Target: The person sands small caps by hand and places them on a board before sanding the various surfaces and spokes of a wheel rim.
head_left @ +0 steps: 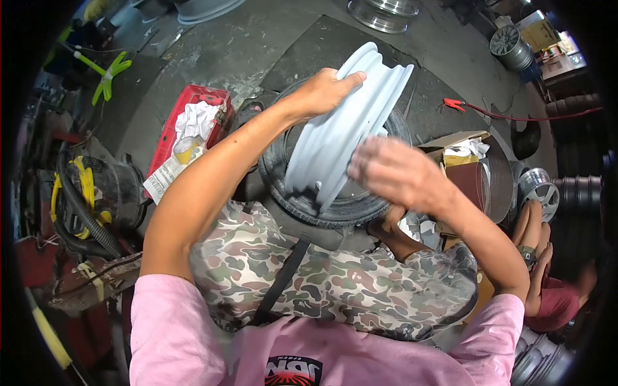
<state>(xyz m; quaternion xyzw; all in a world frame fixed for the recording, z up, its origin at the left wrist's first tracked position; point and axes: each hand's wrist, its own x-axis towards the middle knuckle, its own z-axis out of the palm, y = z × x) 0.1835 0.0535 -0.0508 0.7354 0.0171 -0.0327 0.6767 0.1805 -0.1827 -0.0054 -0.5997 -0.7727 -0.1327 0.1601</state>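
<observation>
A light grey wheel rim (347,119) is held on edge, tilted, above a black tyre (283,193) lying flat on the floor. My left hand (326,91) grips the rim's upper left edge, with the thumb laid over the lip. On the rim's right side, my right hand (394,172) is blurred by motion. Its fingers are curled together against or very close to the rim face. Whatever may be in those fingers is hidden. The face of the rim is turned away from me.
Left stands a red crate (168,132) with white cloths and a yellow tin. At right is an open cardboard box (460,145) with papers. A red clamp on a cable (454,103) lies beyond it. Another person (557,302) sits at far right near a spoked wheel (537,193).
</observation>
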